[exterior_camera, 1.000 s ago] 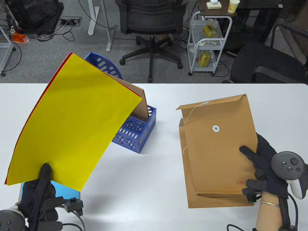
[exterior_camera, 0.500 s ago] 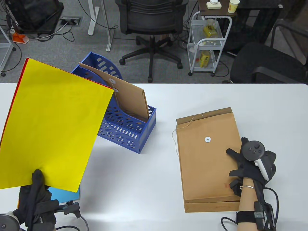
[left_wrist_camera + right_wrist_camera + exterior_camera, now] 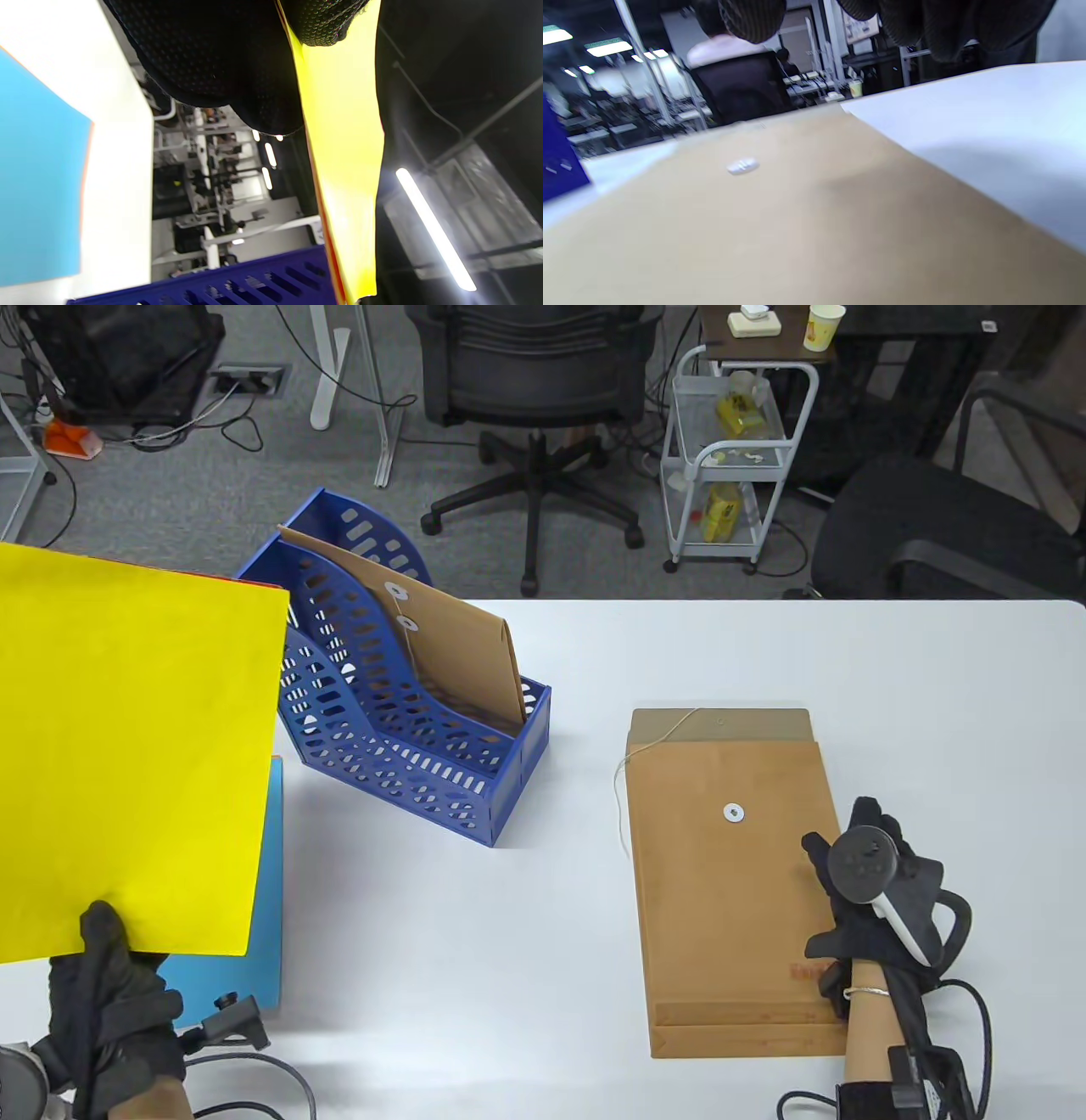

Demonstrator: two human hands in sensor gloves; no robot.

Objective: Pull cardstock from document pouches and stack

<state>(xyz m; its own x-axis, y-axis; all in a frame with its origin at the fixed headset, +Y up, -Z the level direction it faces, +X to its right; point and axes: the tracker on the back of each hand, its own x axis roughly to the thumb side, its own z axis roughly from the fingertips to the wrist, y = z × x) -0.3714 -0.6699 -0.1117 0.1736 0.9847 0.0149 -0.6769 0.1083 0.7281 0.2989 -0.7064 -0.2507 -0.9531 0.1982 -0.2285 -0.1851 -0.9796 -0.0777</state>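
Observation:
My left hand (image 3: 106,950) pinches the lower edge of a yellow cardstock sheet (image 3: 127,746), with a red sheet behind it, and holds both raised above the table's left side. In the left wrist view the yellow sheet (image 3: 343,161) runs edge-on between my fingers. A blue cardstock sheet (image 3: 246,933) lies flat on the table below it. Two brown document pouches (image 3: 730,882) lie stacked flat at the right. My right hand (image 3: 848,882) rests on the top pouch's right edge, fingers spread. Another brown pouch (image 3: 458,653) stands in the blue file holder (image 3: 399,729).
The white table (image 3: 475,967) stretches between the blue sheet and the pouches. Office chairs (image 3: 534,398) and a wire cart (image 3: 730,458) stand beyond the far edge. Glove cables trail at the near edge by both wrists.
My left hand has carried the yellow and red sheets leftward and lower, uncovering the file holder. My right hand has laid the top pouch flat onto the lower one.

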